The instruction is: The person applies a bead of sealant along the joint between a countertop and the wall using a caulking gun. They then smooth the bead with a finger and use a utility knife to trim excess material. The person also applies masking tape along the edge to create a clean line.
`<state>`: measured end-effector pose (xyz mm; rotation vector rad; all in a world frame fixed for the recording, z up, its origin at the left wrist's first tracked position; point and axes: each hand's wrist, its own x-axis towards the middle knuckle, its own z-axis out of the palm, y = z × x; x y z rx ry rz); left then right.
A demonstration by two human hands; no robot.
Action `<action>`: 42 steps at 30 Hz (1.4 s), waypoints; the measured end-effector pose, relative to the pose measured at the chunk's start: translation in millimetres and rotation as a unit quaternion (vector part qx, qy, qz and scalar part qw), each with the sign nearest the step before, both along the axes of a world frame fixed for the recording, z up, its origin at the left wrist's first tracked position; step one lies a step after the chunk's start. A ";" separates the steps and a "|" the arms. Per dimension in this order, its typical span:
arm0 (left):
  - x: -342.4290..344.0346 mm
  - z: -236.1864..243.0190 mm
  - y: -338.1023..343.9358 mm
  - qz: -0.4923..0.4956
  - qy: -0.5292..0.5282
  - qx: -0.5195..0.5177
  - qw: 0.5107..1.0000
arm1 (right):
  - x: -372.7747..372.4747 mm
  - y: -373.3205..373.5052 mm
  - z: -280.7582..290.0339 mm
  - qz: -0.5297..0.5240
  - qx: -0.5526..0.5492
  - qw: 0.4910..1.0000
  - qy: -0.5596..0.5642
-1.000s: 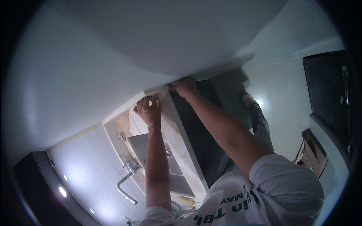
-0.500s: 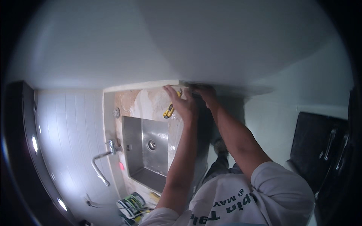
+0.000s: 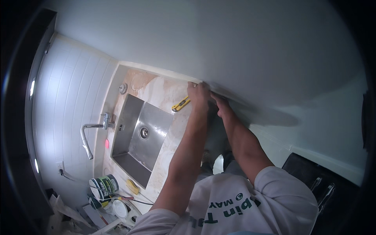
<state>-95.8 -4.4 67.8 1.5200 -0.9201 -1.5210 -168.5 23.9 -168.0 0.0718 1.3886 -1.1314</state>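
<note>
My left hand point(image 3: 198, 93) is at the end of the counter by the wall, its fingers curled at the end of the pale upstand strip point(image 3: 160, 72). What they grip, if anything, is hidden. Just beyond the counter's end, my right hand point(image 3: 221, 105) reaches up to the same corner with its fingers stretched out, the tips in shadow against the wall. A yellow utility knife point(image 3: 181, 104) lies on the marble-patterned countertop point(image 3: 156, 91), close beside my left hand.
A steel sink point(image 3: 145, 131) is set into the counter, with a chrome tap point(image 3: 94, 126) behind it. Toward the near left are a yellow sponge-like block point(image 3: 133, 187), a white-and-green tub point(image 3: 103, 185) and assorted clutter. A black cabinet point(image 3: 313, 188) stands at right.
The view has turned, so counter and sink appear tilted. My left hand's fingers, spread before, are now curled in at the strip's end. My right hand remains by the corner.
</note>
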 end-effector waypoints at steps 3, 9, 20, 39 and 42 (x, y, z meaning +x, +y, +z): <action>21.0 -27.0 -8.8 0.090 0.030 0.017 0.995 | -8.4 18.7 59.2 0.062 0.037 0.997 -0.034; -1.8 -43.5 -15.6 0.125 -0.200 -0.151 0.960 | -57.8 125.0 39.7 0.216 -0.066 0.964 0.139; -26.5 -14.5 -58.0 0.157 -0.219 0.004 0.963 | -258.9 565.5 -186.6 0.169 0.289 0.917 0.215; 33.2 -73.9 -155.8 0.383 0.064 -0.040 0.921 | -214.7 452.9 10.9 0.219 0.272 0.829 0.436; 76.2 -117.1 -178.7 0.378 0.089 -0.072 0.919 | -225.4 442.2 22.8 0.264 0.271 0.816 0.436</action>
